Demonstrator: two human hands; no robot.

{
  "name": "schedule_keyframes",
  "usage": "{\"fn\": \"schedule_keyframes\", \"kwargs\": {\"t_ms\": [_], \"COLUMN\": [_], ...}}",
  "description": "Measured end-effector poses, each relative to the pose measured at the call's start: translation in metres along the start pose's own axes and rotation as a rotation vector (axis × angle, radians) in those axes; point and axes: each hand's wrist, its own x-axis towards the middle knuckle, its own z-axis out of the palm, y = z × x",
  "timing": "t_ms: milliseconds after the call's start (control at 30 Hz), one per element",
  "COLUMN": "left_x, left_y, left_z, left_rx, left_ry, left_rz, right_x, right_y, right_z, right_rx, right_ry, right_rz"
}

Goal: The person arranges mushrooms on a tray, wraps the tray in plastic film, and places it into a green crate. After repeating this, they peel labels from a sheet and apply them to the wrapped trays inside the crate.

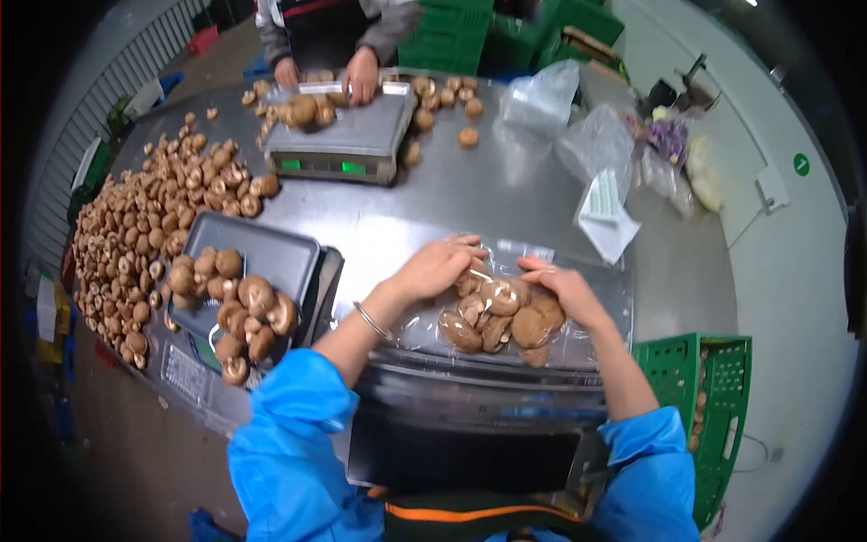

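Note:
A clear plastic bag (422, 327) of brown shiitake mushrooms (533, 325) lies in front of me on a metal platform. My left hand (442, 266) is at the far left corner of the bag, its fingers bent onto the film. On the far right side, my right hand (562, 289) pinches the plastic with curled fingers. The film wraps loosely over the mushrooms, and reflections hide its exact edge. Close to my body, below the bag, is a dark machine panel (461, 459).
Left stands a dark tray (262, 230) with shiitake on a scale, beside a large mushroom heap (144, 226). Across the table, a co-worker's hand (361, 77) is at another scale (343, 135). Plastic bags (591, 140) lie at right; a green crate (673, 366) stands below.

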Motion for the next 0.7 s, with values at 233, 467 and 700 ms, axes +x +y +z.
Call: {"fn": "schedule_keyframes", "kwargs": {"t_ms": [233, 467, 700], "left_x": [-0.06, -0.067, -0.168], "left_y": [0.051, 0.083, 0.153], "left_z": [-0.012, -0.013, 0.008], "left_rx": [-0.422, -0.331, -0.162], "left_ry": [-0.342, -0.264, -0.581], "left_rz": [-0.323, -0.312, -0.338], "right_x": [-0.057, -0.077, -0.176], "right_y": [-0.001, -0.015, -0.074], "right_z": [0.008, 0.007, 0.053], "right_rx": [0.48, 0.376, 0.015], "right_ry": [-0.025, 0.097, -0.103], "right_rz": [0.281, 0.281, 0.27]}}
